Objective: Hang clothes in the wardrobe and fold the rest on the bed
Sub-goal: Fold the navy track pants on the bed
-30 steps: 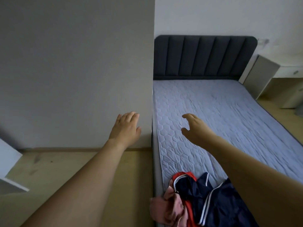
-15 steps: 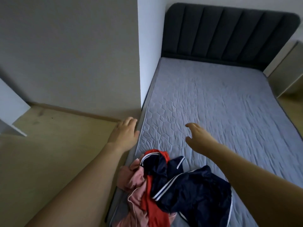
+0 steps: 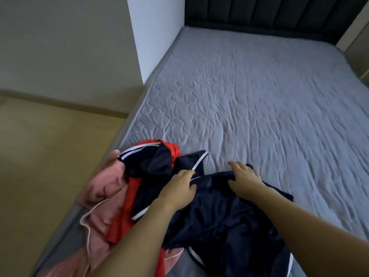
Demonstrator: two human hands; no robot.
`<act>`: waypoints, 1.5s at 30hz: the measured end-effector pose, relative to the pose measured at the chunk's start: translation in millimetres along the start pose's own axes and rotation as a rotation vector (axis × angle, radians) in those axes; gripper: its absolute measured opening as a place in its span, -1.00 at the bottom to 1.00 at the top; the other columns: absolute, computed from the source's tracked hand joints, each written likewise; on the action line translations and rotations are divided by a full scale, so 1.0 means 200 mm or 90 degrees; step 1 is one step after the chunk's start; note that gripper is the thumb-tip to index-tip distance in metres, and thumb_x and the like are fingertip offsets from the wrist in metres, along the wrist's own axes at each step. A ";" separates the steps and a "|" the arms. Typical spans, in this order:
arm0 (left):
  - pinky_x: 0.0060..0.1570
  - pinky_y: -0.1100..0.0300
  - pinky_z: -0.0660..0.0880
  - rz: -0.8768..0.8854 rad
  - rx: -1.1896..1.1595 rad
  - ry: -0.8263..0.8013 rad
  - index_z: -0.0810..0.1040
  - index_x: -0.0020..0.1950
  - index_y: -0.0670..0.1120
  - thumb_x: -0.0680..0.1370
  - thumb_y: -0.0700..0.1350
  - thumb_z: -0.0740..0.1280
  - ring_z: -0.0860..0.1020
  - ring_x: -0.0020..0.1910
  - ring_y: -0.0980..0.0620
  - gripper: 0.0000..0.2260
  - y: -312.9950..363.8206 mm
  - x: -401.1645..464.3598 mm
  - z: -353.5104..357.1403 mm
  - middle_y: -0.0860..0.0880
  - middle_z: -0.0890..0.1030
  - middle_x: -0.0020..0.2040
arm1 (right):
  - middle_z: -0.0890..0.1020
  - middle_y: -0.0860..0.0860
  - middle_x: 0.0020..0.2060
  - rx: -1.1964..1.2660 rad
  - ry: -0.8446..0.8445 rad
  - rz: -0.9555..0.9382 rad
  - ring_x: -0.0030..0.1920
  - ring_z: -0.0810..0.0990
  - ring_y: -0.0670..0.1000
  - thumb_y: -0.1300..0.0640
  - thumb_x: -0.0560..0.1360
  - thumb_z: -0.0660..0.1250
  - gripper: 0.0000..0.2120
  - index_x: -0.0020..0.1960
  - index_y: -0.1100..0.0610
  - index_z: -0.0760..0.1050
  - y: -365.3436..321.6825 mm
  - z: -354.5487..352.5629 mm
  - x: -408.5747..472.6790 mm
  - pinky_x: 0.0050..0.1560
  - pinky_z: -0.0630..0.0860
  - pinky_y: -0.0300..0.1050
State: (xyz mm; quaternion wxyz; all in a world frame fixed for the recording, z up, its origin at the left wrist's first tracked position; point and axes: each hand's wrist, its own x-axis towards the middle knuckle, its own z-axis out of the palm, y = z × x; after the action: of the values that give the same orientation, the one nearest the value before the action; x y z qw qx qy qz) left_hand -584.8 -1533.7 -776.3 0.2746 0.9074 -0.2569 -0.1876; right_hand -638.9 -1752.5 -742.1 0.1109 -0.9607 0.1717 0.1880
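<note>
Navy garment under both hands: thin cloth, slight sheen. Mattress cover beyond hands: quilted matt fabric. Headboard: padded upholstery.

You have no text, label, brand, number or sign to read here. The navy garment shows only plain white stripes, and the red cloth, the pink cloth and the bed carry no lettering you could make out.

Both arms reach forward, bare forearms converging. Left hand palm down, fingers curled (grip unclear). Right hand palm down, fingers bent, thumb spread toward the left.
</note>
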 end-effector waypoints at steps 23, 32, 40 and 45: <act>0.40 -0.03 0.27 -0.205 -0.146 -0.010 0.30 0.50 -0.07 0.48 0.31 0.18 0.37 0.39 -0.09 -0.31 0.34 0.47 0.60 -0.05 0.33 0.48 | 0.28 0.15 0.38 0.131 0.162 0.259 0.38 0.24 0.21 -0.35 0.42 0.21 -0.24 0.44 0.12 0.23 0.95 0.68 0.04 0.35 0.20 0.13; 0.23 -0.16 0.47 -0.221 -0.309 -0.174 0.62 0.16 -0.19 0.45 -0.15 0.41 0.60 0.13 -0.25 -0.70 0.68 0.34 0.56 -0.24 0.65 0.08 | 0.62 0.21 -0.03 0.682 0.072 0.051 -0.08 0.63 0.17 0.33 0.41 0.42 -0.70 0.11 0.21 0.48 1.10 0.47 -0.12 -0.05 0.61 0.07; -0.24 0.18 0.39 -0.001 -0.274 0.331 0.54 -0.08 -0.07 0.53 -0.02 0.34 0.49 -0.30 0.08 -0.87 1.15 0.20 0.28 0.01 0.57 -0.23 | 0.54 0.15 -0.09 0.471 0.184 -0.005 -0.12 0.59 0.16 0.14 0.41 0.47 -0.67 0.06 0.21 0.40 1.38 -0.40 -0.30 -0.18 0.56 0.00; -0.09 0.12 0.50 -0.111 -0.545 0.319 0.55 -0.03 0.01 0.29 0.09 0.48 0.60 -0.06 0.02 -0.67 1.17 0.13 0.62 -0.03 0.64 -0.01 | 0.53 0.22 -0.25 1.012 0.120 -0.019 -0.40 0.57 0.15 0.46 0.40 0.16 -0.78 0.00 0.35 0.46 1.42 -0.27 -0.33 -0.49 0.56 -0.10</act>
State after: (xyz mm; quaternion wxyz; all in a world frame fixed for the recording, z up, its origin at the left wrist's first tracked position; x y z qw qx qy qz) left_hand -708.1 -1766.5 -740.2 0.6586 0.7487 -0.0065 -0.0749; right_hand -784.8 -2008.7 -708.4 0.7497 -0.6080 0.2503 -0.0744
